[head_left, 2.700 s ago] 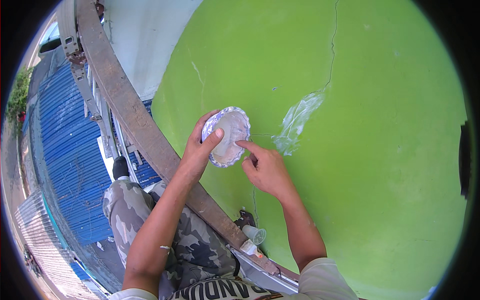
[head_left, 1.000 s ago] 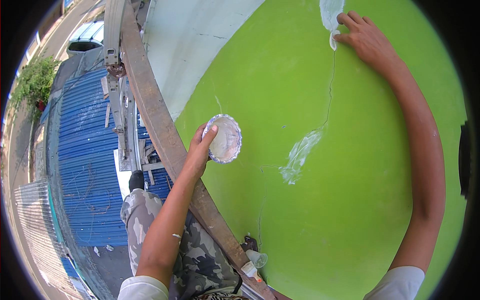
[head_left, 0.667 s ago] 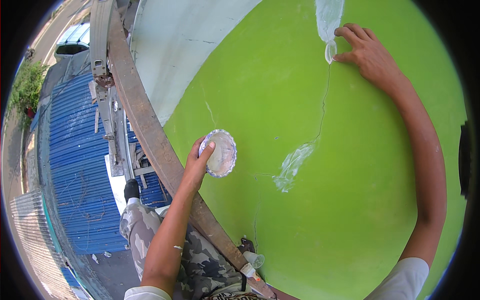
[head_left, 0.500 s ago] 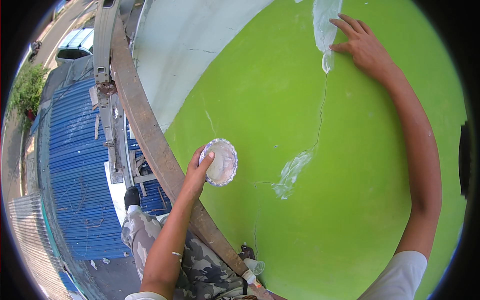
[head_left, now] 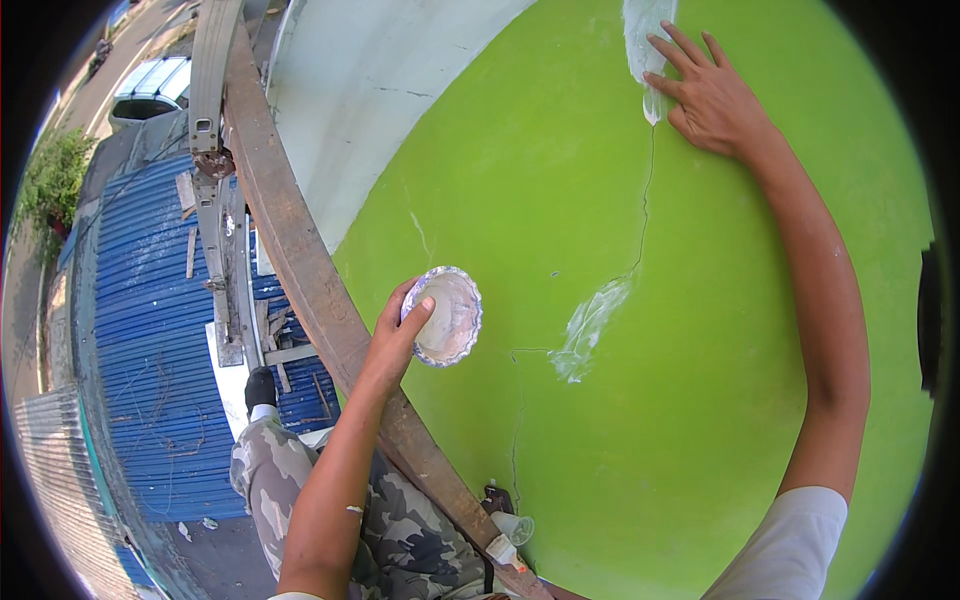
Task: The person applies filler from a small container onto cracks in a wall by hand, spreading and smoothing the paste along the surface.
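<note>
My left hand (head_left: 398, 338) grips a small bowl (head_left: 449, 314) with a scalloped, purple-edged rim and pale paste inside. Up at the top right, my right hand (head_left: 708, 105) has its fingers spread, the fingertips on a long white smear (head_left: 645, 22) on the green wall (head_left: 750, 420). A thin crack (head_left: 645, 205) runs down from that smear to a second translucent white patch (head_left: 590, 325) right of the bowl.
A rusty plank (head_left: 305, 285) crosses beside my camouflage-clad leg. A clear plastic cup (head_left: 518, 530) and a paintbrush (head_left: 505, 552) lie at its lower end. Left are a metal ladder (head_left: 210, 240), blue corrugated roofing (head_left: 150, 380) and a road with a vehicle below.
My right hand has left the bowl for the upper wall, where a white smear now shows; lately its fingers have spread over it. My left hand still holds the bowl.
</note>
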The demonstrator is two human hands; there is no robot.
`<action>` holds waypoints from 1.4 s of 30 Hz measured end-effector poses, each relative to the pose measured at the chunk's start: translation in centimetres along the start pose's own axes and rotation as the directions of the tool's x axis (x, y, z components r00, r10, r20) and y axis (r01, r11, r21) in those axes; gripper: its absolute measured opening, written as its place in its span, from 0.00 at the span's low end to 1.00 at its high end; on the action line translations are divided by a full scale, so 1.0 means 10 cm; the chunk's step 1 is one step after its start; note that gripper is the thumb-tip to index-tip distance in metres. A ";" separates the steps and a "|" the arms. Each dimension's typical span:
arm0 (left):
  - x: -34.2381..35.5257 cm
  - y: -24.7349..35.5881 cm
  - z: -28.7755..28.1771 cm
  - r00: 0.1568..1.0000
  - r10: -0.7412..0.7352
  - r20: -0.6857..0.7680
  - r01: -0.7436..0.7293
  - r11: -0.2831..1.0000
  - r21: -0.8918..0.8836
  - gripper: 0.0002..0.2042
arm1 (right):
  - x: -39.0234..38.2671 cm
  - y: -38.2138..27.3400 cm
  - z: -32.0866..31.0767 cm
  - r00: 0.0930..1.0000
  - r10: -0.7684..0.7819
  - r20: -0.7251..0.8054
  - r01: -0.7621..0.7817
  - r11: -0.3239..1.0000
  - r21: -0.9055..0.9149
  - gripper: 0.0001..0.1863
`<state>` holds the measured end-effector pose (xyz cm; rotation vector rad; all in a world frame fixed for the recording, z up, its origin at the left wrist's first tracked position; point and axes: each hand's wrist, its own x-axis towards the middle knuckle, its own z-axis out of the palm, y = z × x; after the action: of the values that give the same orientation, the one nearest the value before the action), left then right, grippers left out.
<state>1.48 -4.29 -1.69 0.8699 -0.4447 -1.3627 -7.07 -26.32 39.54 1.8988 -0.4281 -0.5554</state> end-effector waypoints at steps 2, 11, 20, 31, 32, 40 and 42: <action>-0.02 0.01 0.01 1.000 -0.020 -0.010 0.020 1.000 0.019 0.31 | -0.07 -0.05 -0.17 0.996 -0.053 0.073 0.054 0.998 -0.012 0.29; -0.05 0.08 0.04 0.999 0.035 0.037 -0.042 0.983 0.179 0.31 | -0.07 0.00 -0.12 0.996 -0.037 0.081 0.034 0.998 0.045 0.28; -0.04 0.06 0.07 0.999 0.020 0.050 -0.028 0.986 0.166 0.30 | 0.05 0.24 0.19 0.997 0.054 -0.046 -0.053 0.999 0.012 0.27; -0.04 0.05 0.05 0.998 0.027 0.065 -0.035 0.991 0.132 0.29 | 0.11 0.23 0.19 0.995 0.100 -0.017 -0.101 0.994 -0.039 0.27; -0.04 0.05 0.05 0.998 0.025 0.060 -0.033 0.990 0.136 0.30 | 0.15 0.22 0.24 0.992 0.118 -0.043 -0.120 0.991 -0.056 0.27; -0.02 0.06 0.03 0.998 0.012 0.060 -0.021 0.989 0.146 0.31 | 0.23 0.18 0.12 0.986 -0.002 0.168 0.006 1.000 -0.022 0.29; -0.02 0.06 0.04 0.997 0.019 0.069 -0.029 0.989 0.147 0.31 | 0.24 0.26 0.20 0.984 0.170 -0.056 -0.174 0.980 -0.091 0.28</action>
<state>1.52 -4.20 -0.94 0.9389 -0.6134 -1.3520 -6.33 -30.09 40.88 1.7596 -0.5198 -0.4082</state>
